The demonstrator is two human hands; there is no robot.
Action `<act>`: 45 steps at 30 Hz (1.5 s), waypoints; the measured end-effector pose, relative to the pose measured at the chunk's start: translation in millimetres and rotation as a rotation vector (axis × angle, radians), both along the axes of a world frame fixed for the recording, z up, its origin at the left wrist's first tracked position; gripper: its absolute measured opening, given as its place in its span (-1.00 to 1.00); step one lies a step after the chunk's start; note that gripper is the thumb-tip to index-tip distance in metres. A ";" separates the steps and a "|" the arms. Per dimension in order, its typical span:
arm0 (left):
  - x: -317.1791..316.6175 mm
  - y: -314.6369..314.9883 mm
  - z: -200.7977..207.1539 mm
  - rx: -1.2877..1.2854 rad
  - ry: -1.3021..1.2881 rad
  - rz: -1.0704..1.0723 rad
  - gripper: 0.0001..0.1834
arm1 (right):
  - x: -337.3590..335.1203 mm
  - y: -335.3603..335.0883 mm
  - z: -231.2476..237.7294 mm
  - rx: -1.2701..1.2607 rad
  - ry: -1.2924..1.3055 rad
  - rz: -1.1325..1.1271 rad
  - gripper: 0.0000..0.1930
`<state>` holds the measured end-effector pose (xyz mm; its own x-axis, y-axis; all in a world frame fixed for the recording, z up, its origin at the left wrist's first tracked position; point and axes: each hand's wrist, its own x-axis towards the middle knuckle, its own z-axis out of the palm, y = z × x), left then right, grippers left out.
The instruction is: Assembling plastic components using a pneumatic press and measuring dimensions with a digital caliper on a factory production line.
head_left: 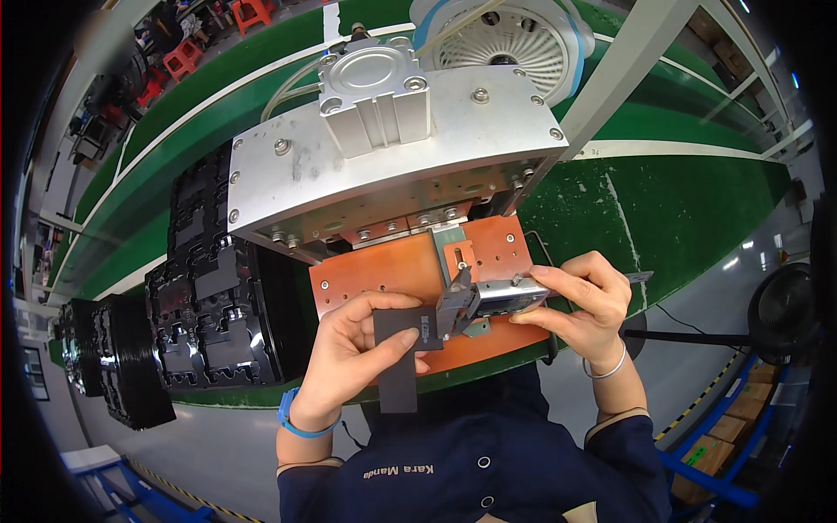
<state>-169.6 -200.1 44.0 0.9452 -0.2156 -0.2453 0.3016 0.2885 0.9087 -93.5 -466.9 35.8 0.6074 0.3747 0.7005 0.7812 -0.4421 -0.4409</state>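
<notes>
My left hand (356, 344) pinches a dark grey, flat L-shaped piece (398, 370) between thumb and fingers. Small print marks the arm of the piece that points right. In my right hand (591, 305) is a digital caliper (510, 297), gripped by its body with thumb below and fingers above. The caliper's dark jaws are at the right edge of the flat piece; whether they touch it I cannot tell. Both hands are over the orange base plate (410, 273) of a metal press fixture (296, 179), in front of its opening.
Stacked black moulded trays (214, 322) stand at the left, some holding dark flat pieces. A silver air cylinder (370, 83) tops the fixture, and a white fan (501, 48) is behind it. The bench has a green top (602, 209). Blue racking (711, 466) with boxes is at lower right.
</notes>
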 end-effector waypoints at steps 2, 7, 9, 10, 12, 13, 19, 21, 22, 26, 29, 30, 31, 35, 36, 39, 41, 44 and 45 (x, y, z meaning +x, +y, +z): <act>1.4 2.0 0.6 -0.003 0.000 -0.008 -0.70 | 0.0 1.1 1.4 -0.005 0.001 -0.003 -0.48; -4.5 4.9 1.4 -0.022 0.028 0.018 -0.69 | -0.4 5.0 0.8 -0.014 -0.004 0.015 -0.49; -14.8 4.3 0.5 -0.015 0.027 0.059 -0.68 | -4.8 6.9 1.8 -0.019 0.027 0.028 -0.49; -19.0 6.1 2.6 -0.012 0.021 0.074 -0.68 | -5.5 8.8 2.2 -0.030 0.055 0.015 -0.48; -29.1 11.9 9.9 0.083 -0.057 0.098 -0.65 | -11.5 -2.6 3.3 -0.025 0.158 -0.013 -0.43; -35.8 23.0 20.8 0.323 -0.135 0.135 -0.64 | -12.2 -12.9 0.4 0.028 0.168 -0.021 -0.41; -47.5 125.5 64.7 1.382 -0.455 0.860 -0.71 | 0.0 -106.0 -31.1 0.194 0.347 -0.187 -0.47; -47.4 189.5 53.9 1.655 -0.504 0.893 -0.75 | 10.5 -112.1 -42.1 0.167 0.367 -0.307 -0.55; -50.2 220.5 42.3 1.769 -0.608 0.866 -0.77 | 15.6 -115.1 -46.0 0.153 0.400 -0.377 -0.56; -48.7 258.9 7.1 1.924 -0.493 0.681 -0.76 | 32.0 -152.3 -92.8 0.068 0.416 -0.523 -0.58; -52.2 258.8 -18.2 1.938 -0.442 0.609 -0.72 | 36.4 -165.1 -119.3 -0.014 0.416 -0.627 -0.60; -53.7 252.6 -20.0 1.949 -0.355 0.558 -0.68 | 37.5 -167.2 -125.9 -0.018 0.415 -0.627 -0.60; -53.9 247.2 -22.1 1.908 -0.272 0.536 -0.66 | 38.5 -168.9 -131.2 -0.037 0.432 -0.666 -0.60; -57.0 246.7 -32.2 1.841 -0.250 0.529 -0.63 | 43.0 -166.5 -143.2 -0.070 0.456 -0.713 -0.62; -52.1 237.6 -26.1 1.839 -0.256 0.525 -0.63 | 43.9 -166.0 -146.7 -0.069 0.459 -0.721 -0.62; -37.9 195.3 -3.3 1.801 -0.512 0.499 -0.66 | 40.4 -146.0 -135.8 -0.118 0.418 -0.751 -0.63; -23.3 187.8 -5.3 1.839 -0.632 0.403 -0.67 | 35.2 -141.6 -127.9 -0.171 0.417 -0.785 -0.63; -2.6 189.2 -9.3 1.795 -0.660 0.375 -0.65 | 33.8 -140.3 -127.2 -0.196 0.376 -0.796 -0.63; 2.1 192.6 -10.6 1.819 -0.596 0.322 -0.63 | 32.6 -137.2 -125.1 -0.171 0.376 -0.784 -0.63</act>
<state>-167.5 -7.4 33.4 0.9244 0.0574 0.3771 0.0260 -0.9958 0.0879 -60.8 -604.1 -89.3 0.9122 -0.1647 0.3752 0.0423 -0.8729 -0.4861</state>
